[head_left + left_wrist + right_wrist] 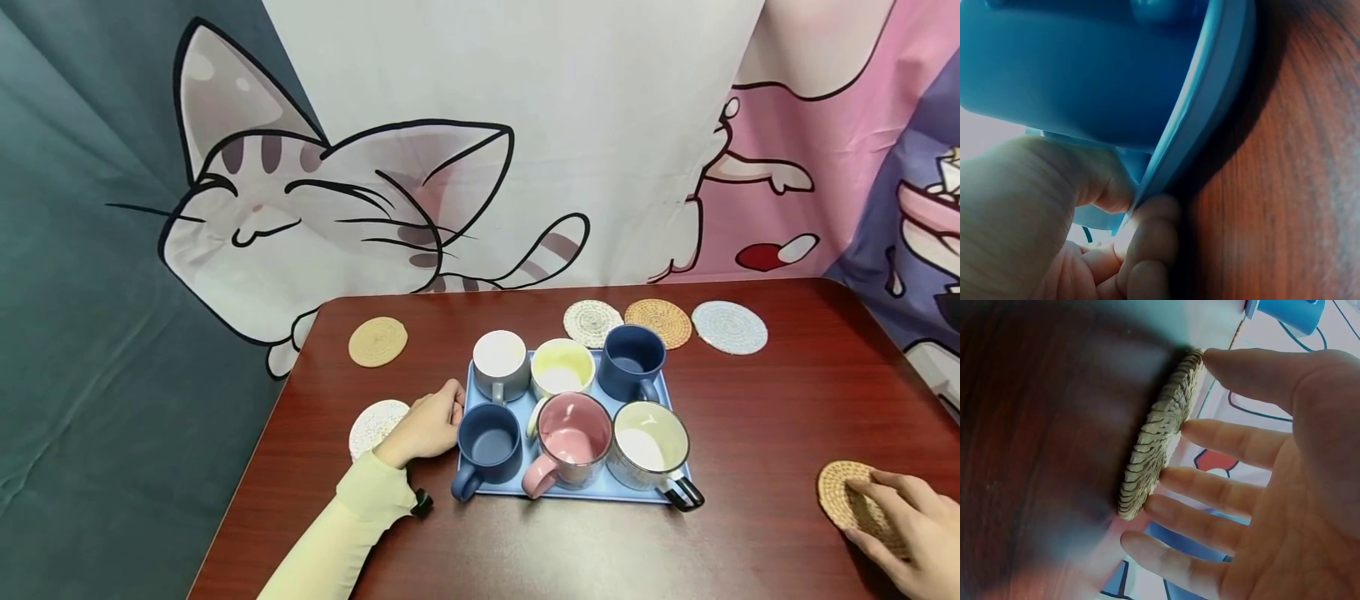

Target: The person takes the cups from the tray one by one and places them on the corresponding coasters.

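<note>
My left hand (429, 423) pinches the left rim of a light blue tray (506, 487), thumb inside the edge and fingers curled outside it in the left wrist view. On the tray stand several mugs: a dark blue mug (489, 440) nearest that hand, a pink mug (576, 429), a cream mug with a black handle (651, 442), a grey-white mug (500, 360), a yellow-lined mug (562, 367) and another dark blue mug (632, 360). At the far right, my right hand (918, 521) touches a tan woven coaster (1157, 437) with extended fingertips, thumb on its edge.
A white coaster (371, 425) lies partly behind my left wrist, a tan coaster (378, 342) farther back. Behind the tray lie a cream coaster (591, 323), an orange-tan coaster (663, 323) and a pale blue coaster (729, 327). A cartoon-printed curtain (622, 125) hangs behind the table.
</note>
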